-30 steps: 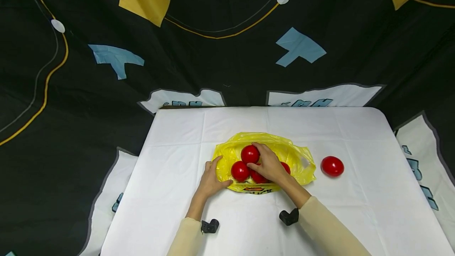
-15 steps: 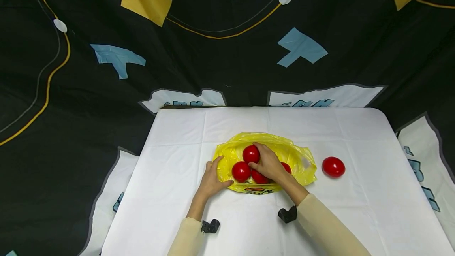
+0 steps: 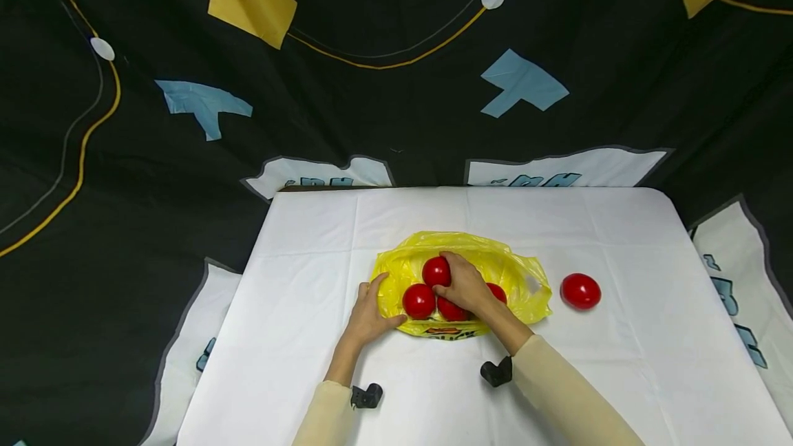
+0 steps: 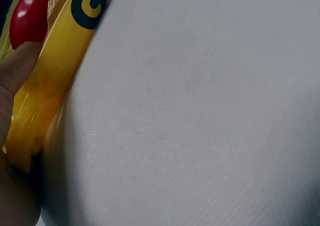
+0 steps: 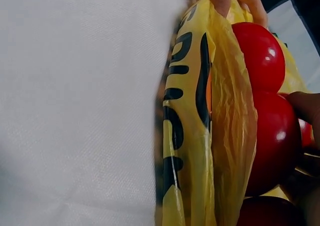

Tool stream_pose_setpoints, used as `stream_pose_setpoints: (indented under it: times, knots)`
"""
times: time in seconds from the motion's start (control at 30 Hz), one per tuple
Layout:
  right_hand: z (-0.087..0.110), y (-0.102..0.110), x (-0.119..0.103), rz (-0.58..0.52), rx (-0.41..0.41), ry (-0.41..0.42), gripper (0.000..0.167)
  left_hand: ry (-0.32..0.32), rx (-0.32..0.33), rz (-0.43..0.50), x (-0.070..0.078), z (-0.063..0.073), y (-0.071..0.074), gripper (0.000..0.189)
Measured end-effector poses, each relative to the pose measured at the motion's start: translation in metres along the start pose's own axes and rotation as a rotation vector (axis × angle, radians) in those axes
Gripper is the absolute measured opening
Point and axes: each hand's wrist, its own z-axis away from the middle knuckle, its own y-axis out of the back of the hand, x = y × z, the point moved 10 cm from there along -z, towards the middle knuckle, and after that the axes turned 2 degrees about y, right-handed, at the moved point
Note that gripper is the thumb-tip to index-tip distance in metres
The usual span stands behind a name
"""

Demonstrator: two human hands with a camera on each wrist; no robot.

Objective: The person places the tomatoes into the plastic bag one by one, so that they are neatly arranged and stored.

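A yellow plastic bag (image 3: 526,294) with dark lettering lies open-mouthed on the white table, several glossy red balls inside it. My left hand (image 3: 368,315) holds the bag's left end, thumb at the near rim and fingers at the far side. Inside the bag, my right hand (image 3: 466,286) grips the rearmost red ball (image 3: 436,271) between thumb and fingers. Just in front of that lie another red ball (image 3: 419,301) and a third one (image 3: 451,310), partly under the hand. In the right wrist view, red balls (image 5: 272,146) press against the bag's crinkled inner wall.
One more red ball (image 3: 580,291) sits on the table (image 3: 619,363), right of the bag. A black curtain (image 3: 372,115) with paper cutouts hangs behind the table. Each wrist carries a small black camera (image 3: 367,396).
Little differs: my right forearm has shifted slightly left, and its hand stays on the rearmost ball. The left hand keeps its place at the bag.
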Motion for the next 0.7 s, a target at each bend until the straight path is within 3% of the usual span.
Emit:
stream_pose_setpoints:
  times: [0.7]
  knots:
    - [0.0003, 0.0018, -0.0019, -0.014, -0.017, -0.02, 0.067, 0.016, 0.001, 0.002, -0.0024, -0.0001, -0.0007, 0.097]
